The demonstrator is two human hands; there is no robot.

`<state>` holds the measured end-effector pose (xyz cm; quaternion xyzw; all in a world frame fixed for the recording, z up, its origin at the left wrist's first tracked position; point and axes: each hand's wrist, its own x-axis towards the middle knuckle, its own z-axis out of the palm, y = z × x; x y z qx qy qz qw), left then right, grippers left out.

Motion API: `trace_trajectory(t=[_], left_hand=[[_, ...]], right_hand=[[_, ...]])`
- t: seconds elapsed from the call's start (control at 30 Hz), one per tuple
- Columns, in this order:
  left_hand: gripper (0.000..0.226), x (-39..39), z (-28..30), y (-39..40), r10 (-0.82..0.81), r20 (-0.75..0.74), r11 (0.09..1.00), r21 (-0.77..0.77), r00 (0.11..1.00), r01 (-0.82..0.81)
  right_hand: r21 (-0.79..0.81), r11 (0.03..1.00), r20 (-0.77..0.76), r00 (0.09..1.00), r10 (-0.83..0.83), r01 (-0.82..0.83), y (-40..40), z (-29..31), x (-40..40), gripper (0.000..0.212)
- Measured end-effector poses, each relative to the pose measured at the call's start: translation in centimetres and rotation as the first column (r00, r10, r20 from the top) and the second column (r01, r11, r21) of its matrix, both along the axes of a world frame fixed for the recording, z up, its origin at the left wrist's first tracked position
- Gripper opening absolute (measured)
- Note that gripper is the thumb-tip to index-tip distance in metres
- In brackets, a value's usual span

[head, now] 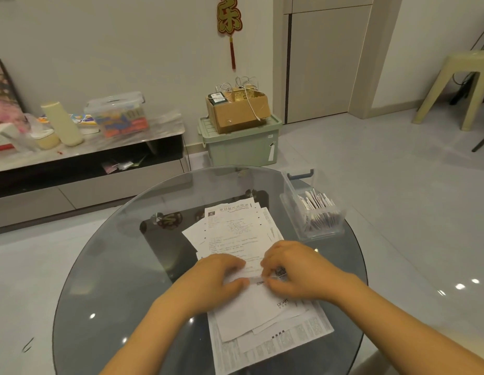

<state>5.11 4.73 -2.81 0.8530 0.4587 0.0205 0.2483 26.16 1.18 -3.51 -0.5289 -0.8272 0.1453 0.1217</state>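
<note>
A loose pile of printed paper sheets (235, 228) lies on the round glass table (113, 266). On top, near me, sits a folded white leaflet (249, 307). My left hand (219, 277) and my right hand (292, 269) meet over its upper edge. Both pinch that folded edge between thumb and curled fingers, the fingertips almost touching each other. The part of the leaflet under my hands is hidden.
A clear plastic box (314, 209) with several small packets stands at the table's right edge. Beyond the table are a low TV cabinet (86, 158) with clutter, a green storage bin (240, 144) carrying a cardboard box (238, 109), and a plastic stool (457, 85).
</note>
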Motion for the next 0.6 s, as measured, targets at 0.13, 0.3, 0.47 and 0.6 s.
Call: trace_trajectory(t=[0.13, 0.3, 0.47, 0.6], left_hand=[[0.030, -0.6, 0.7, 0.1, 0.050, 0.070, 0.996, -0.083, 0.996, -0.044], [0.026, -1.3, 1.4, 0.5, 0.093, 0.166, 0.979, -0.195, 0.982, -0.060], [0.019, -1.6, 1.0, 1.1, 0.241, 0.235, 0.964, -0.170, 0.942, -0.204], [0.024, -2.0, 0.6, 1.4, 0.383, 0.313, 0.921, -0.206, 0.869, -0.332]], right_hand=[[-0.091, 0.995, -0.114, 0.992, -0.062, 0.052, -0.1, 0.1, -0.2, 0.020], [-0.149, 0.978, -0.300, 0.936, -0.185, 0.145, 0.0, 0.2, -0.6, 0.014], [-0.135, 0.965, -0.399, 0.879, -0.260, 0.225, 0.9, -0.1, -1.6, 0.009], [-0.202, 0.943, -0.435, 0.838, -0.330, 0.266, 2.0, -0.1, -2.2, 0.022]])
